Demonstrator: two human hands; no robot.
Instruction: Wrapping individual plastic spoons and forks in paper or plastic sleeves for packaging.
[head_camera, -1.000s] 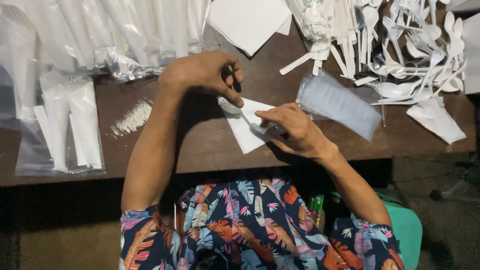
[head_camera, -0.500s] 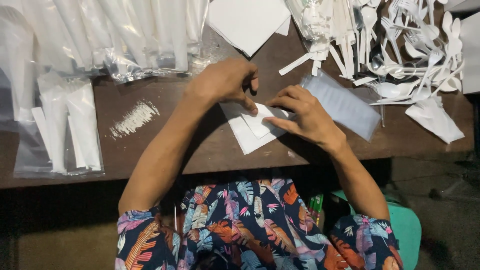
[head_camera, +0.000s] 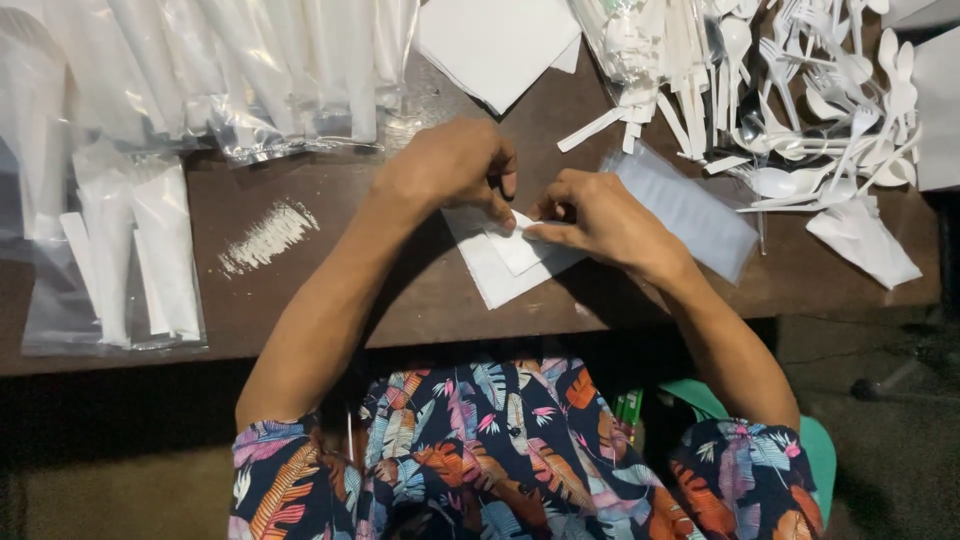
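Your left grip (head_camera: 455, 165) is curled over, its fingertips pinched on the folded corner of the white napkin (head_camera: 505, 262), and your right grip (head_camera: 590, 220) is closed on the same fold from the other side, thumb and forefinger pressing it. The two hands meet just above the napkin, which lies flat near the front edge of the worktop (head_camera: 420, 300), right in front of you.

The worktop is dark brown wood, scuffed, with a smear of white powder (head_camera: 268, 236) to your left. Just beyond your right hand lies a clear plastic sleeve (head_camera: 690, 208), touching the napkin's far side. Behind it, a loose heap of white plastic spoons and forks (head_camera: 800, 90) covers the far right corner, and a crumpled white wrapper (head_camera: 865, 240) sits beside it. A stack of square napkins (head_camera: 495, 40) lies at the far edge, in the middle. To your left are bagged packs of wrapped cutlery (head_camera: 250, 70), and nearer you a flat clear bag (head_camera: 115, 260) holding a few white pieces. Below the worktop the floor is dim and bare concrete.
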